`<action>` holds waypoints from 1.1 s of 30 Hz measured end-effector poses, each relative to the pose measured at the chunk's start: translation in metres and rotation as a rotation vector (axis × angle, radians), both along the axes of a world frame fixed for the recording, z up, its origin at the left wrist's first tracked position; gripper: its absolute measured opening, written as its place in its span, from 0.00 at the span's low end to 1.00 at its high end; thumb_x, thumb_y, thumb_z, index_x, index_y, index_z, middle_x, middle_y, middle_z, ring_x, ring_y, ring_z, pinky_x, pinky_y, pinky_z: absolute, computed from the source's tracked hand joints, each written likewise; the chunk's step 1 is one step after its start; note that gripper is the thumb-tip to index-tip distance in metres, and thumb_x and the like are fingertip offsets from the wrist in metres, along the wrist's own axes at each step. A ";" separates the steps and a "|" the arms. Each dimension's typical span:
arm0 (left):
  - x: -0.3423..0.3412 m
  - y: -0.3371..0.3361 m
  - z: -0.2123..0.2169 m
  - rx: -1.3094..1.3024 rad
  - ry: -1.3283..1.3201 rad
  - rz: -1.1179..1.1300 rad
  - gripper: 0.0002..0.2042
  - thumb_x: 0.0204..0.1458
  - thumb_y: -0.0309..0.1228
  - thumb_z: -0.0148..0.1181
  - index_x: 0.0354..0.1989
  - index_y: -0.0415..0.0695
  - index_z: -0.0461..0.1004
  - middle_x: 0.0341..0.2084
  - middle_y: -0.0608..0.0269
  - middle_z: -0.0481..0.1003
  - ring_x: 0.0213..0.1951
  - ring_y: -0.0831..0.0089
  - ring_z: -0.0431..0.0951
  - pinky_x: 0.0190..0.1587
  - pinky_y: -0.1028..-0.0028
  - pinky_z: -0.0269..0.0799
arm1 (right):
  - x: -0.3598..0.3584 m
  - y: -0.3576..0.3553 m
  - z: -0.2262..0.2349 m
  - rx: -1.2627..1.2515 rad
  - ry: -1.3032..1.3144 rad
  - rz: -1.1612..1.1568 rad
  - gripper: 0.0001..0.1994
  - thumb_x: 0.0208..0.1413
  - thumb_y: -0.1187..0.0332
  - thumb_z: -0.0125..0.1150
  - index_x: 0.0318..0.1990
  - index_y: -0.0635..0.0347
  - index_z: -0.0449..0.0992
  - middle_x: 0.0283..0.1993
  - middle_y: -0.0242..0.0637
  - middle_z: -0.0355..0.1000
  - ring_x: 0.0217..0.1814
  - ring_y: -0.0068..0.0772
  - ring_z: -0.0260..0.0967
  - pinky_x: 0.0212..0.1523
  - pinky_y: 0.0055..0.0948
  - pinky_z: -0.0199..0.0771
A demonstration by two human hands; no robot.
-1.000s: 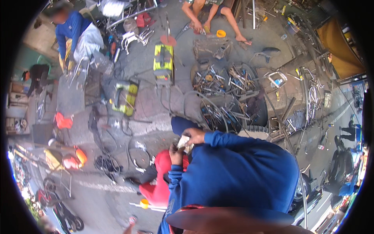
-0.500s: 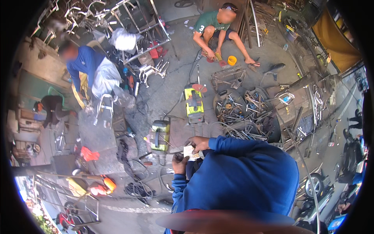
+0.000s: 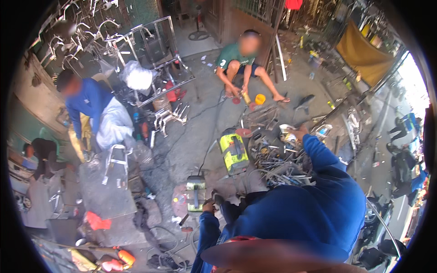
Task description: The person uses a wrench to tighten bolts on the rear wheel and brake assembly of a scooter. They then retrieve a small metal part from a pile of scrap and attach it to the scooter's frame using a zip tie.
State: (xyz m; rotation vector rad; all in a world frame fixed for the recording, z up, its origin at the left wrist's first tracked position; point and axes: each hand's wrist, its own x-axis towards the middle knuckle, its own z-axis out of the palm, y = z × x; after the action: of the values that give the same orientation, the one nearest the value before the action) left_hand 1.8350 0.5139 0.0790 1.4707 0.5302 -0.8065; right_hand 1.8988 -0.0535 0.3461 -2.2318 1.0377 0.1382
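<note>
My right arm in a blue sleeve stretches forward to the right. My right hand [image 3: 299, 133] is over a pile of metal scrap [image 3: 277, 159], with a small white thing [image 3: 287, 131] at its fingertips; its grip is too small to make out. My left hand [image 3: 209, 207] is low, with curled fingers. It sits beside a small grey-green machine [image 3: 195, 193] and a dark object [image 3: 219, 200]. Whether it holds anything is unclear. The brim of my cap [image 3: 268, 257] hides the bottom of the view.
A yellow-green welding machine [image 3: 233, 152] stands on the concrete with cables around it. A person in green [image 3: 236, 59] squats at the back by a yellow cup [image 3: 260, 98]. A person in blue [image 3: 88, 104] bends over metal frames [image 3: 154, 50] on the left. Motorbikes [image 3: 400, 159] stand at the right.
Both hands were together at my chest on a small white thing. Now my right arm has reached out to the scrap pile and my left hand has dropped. The view has tilted up.
</note>
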 end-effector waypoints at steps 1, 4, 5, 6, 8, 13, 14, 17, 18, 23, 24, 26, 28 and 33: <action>0.003 -0.010 0.007 -0.094 0.147 0.121 0.11 0.48 0.30 0.64 0.41 0.50 0.77 0.22 0.67 0.75 0.15 0.73 0.69 0.19 0.68 0.68 | 0.008 0.025 0.017 -0.028 0.063 0.040 0.36 0.43 0.45 0.71 0.47 0.73 0.73 0.40 0.48 0.77 0.35 0.32 0.75 0.27 0.31 0.74; 0.030 -0.058 0.069 -0.099 -0.332 -0.176 0.25 0.45 0.32 0.70 0.52 0.42 0.68 0.37 0.59 0.76 0.35 0.70 0.76 0.35 0.69 0.73 | 0.016 0.132 0.048 0.299 -0.048 0.367 0.35 0.45 0.43 0.69 0.48 0.68 0.73 0.40 0.45 0.74 0.30 0.28 0.71 0.24 0.28 0.69; 0.039 -0.072 0.099 -0.055 -0.315 -0.247 0.28 0.46 0.33 0.71 0.55 0.42 0.65 0.41 0.58 0.75 0.39 0.69 0.77 0.41 0.69 0.74 | 0.017 0.167 0.054 0.390 0.094 0.489 0.32 0.47 0.42 0.67 0.47 0.64 0.75 0.38 0.41 0.74 0.28 0.25 0.69 0.23 0.27 0.66; 0.048 -0.086 0.130 -0.075 -0.415 -0.293 0.32 0.46 0.34 0.71 0.58 0.41 0.62 0.46 0.57 0.75 0.44 0.68 0.77 0.47 0.69 0.74 | 0.015 0.197 0.057 0.447 0.105 0.636 0.29 0.48 0.42 0.65 0.45 0.60 0.77 0.35 0.37 0.73 0.27 0.23 0.66 0.21 0.26 0.64; 0.057 -0.099 0.186 -0.449 -0.719 -0.267 0.25 0.49 0.33 0.69 0.54 0.38 0.68 0.41 0.58 0.78 0.41 0.72 0.77 0.44 0.73 0.73 | 0.009 0.240 0.057 0.597 0.169 0.779 0.28 0.51 0.41 0.62 0.44 0.58 0.78 0.34 0.34 0.73 0.27 0.20 0.65 0.21 0.24 0.63; 0.099 -0.098 0.252 -0.095 -0.747 -0.352 0.13 0.52 0.33 0.66 0.39 0.35 0.78 0.30 0.59 0.80 0.34 0.77 0.78 0.38 0.75 0.73 | 0.007 0.261 0.019 0.898 -0.039 0.603 0.29 0.53 0.43 0.62 0.46 0.65 0.76 0.34 0.35 0.75 0.30 0.21 0.70 0.26 0.26 0.68; 0.105 -0.095 0.257 -0.124 -0.678 -0.274 0.12 0.52 0.33 0.65 0.37 0.35 0.79 0.29 0.59 0.80 0.32 0.77 0.78 0.36 0.75 0.73 | 0.011 0.257 0.010 0.897 -0.028 0.619 0.28 0.53 0.45 0.63 0.45 0.65 0.76 0.32 0.35 0.75 0.30 0.21 0.70 0.27 0.26 0.68; 0.121 -0.094 0.266 -0.044 -0.679 -0.337 0.13 0.54 0.34 0.63 0.39 0.35 0.79 0.29 0.58 0.81 0.30 0.77 0.78 0.36 0.75 0.73 | 0.029 0.247 -0.006 0.452 -0.008 1.048 0.25 0.53 0.48 0.64 0.42 0.66 0.77 0.29 0.35 0.75 0.29 0.23 0.70 0.28 0.29 0.69; 0.125 -0.097 0.269 -0.048 -0.559 -0.285 0.16 0.52 0.37 0.64 0.42 0.36 0.78 0.31 0.55 0.80 0.31 0.71 0.78 0.38 0.71 0.72 | 0.033 0.246 -0.007 0.495 -0.129 1.057 0.23 0.55 0.51 0.62 0.39 0.67 0.78 0.25 0.38 0.74 0.27 0.25 0.69 0.28 0.30 0.68; 0.131 -0.118 0.268 0.258 -0.369 -0.159 0.13 0.52 0.35 0.64 0.35 0.36 0.78 0.26 0.62 0.78 0.29 0.76 0.76 0.33 0.74 0.70 | 0.048 0.240 -0.030 0.346 -0.412 0.801 0.21 0.58 0.53 0.58 0.43 0.66 0.76 0.28 0.45 0.74 0.28 0.32 0.70 0.31 0.34 0.69; 0.129 -0.124 0.258 -0.101 -0.421 0.031 0.11 0.53 0.37 0.64 0.33 0.41 0.77 0.18 0.67 0.74 0.13 0.84 0.63 0.16 0.79 0.56 | 0.048 0.233 -0.046 0.332 -0.346 0.752 0.20 0.59 0.54 0.57 0.44 0.66 0.75 0.30 0.45 0.74 0.29 0.33 0.71 0.32 0.34 0.70; 0.128 -0.127 0.228 -0.146 -0.360 0.088 0.11 0.53 0.37 0.65 0.36 0.41 0.76 0.18 0.66 0.74 0.12 0.84 0.62 0.15 0.79 0.55 | 0.036 0.204 -0.091 0.466 -0.371 0.386 0.19 0.59 0.58 0.56 0.50 0.64 0.72 0.38 0.47 0.76 0.32 0.40 0.73 0.37 0.37 0.73; 0.134 -0.117 0.189 -0.145 -0.259 -0.058 0.15 0.54 0.42 0.62 0.36 0.41 0.76 0.20 0.61 0.76 0.13 0.78 0.67 0.16 0.76 0.61 | 0.014 0.152 -0.147 0.402 -0.406 0.121 0.19 0.56 0.61 0.58 0.51 0.64 0.72 0.42 0.48 0.76 0.36 0.43 0.74 0.40 0.40 0.74; 0.147 -0.043 0.093 0.614 -0.541 -1.704 0.16 0.54 0.43 0.56 0.45 0.46 0.76 0.27 0.57 0.78 0.25 0.67 0.76 0.28 0.69 0.70 | -0.215 0.030 -0.232 0.151 0.060 -0.578 0.18 0.55 0.62 0.54 0.49 0.65 0.74 0.46 0.51 0.75 0.45 0.50 0.74 0.47 0.44 0.72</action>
State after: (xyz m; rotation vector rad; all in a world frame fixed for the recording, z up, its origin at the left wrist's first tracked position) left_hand 1.9821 0.4705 0.1720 2.5034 -1.2240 -1.4523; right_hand 1.6836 -0.0236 0.1144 -1.7243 1.6015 0.0281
